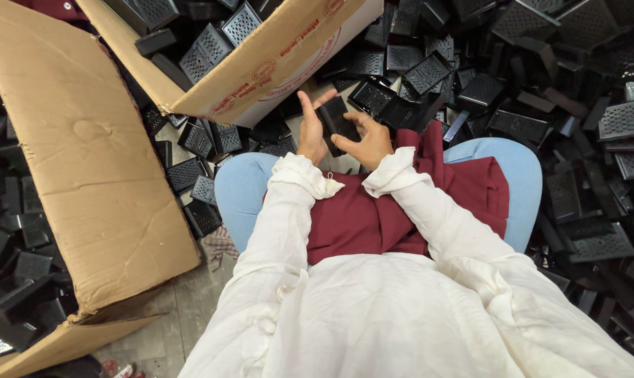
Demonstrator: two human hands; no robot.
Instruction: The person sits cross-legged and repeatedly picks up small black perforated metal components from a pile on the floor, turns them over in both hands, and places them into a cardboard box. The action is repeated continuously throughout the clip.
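Fingers [307, 105] of my left hand [311, 134] are partly spread, the index standing straight up while the thumb and the rest press against the left edge of a small black plastic part [336, 119]. My right hand [367, 138] cups the same piece from the other side, its fingers curled loosely over the right edge, so both hands have hold of that 1 part between them. It sits just above my knees, raised off my lap, in front of the dark red cloth [373, 217] spread over my light blue trousers [241, 189]. From here I think the part is a flat rectangular piece, though its face is too dark to read. White sleeves [443, 224] cover both my arms down to the wrists. Around me the floor is heaped with many black perforated plastic pieces [527, 126], most thickly to the right and ahead. An open cardboard box [86, 154] lies on its side at my left, with more of the same pieces inside its upper flap [261, 66].
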